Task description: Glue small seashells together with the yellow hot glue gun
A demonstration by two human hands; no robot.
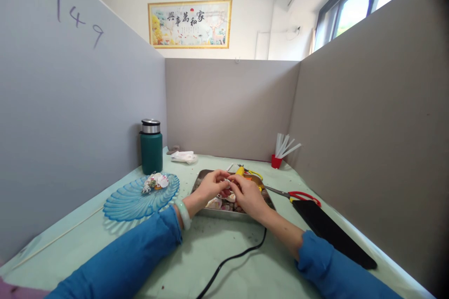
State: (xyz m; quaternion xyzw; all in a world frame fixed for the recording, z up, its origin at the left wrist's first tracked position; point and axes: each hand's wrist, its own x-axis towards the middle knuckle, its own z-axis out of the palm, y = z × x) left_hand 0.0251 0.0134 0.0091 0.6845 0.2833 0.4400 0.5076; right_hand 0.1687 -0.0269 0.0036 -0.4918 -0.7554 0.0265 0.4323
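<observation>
My left hand [214, 184] and my right hand [246, 193] meet above a metal tray [219, 214], fingertips pinched together. Between them is a small whitish piece, mostly covered by the fingers, and its kind cannot be made out. Seashells [214, 203] lie in the tray below my hands. Just behind my right hand's fingers, a yellow tool [240, 171] shows in part. A jade-coloured bangle [183, 214] circles my left wrist. To the left, a blue scalloped plate [122, 205] carries a small cluster of shells [156, 181].
A green bottle [151, 153] stands back left near a white plastic packet [184, 157]. Right of the tray lie red-handled scissors [303, 197] and a long black piece [333, 231]. A red cup [276, 161] holds translucent sticks. A black cord [231, 258] crosses the front. Partitions enclose the table.
</observation>
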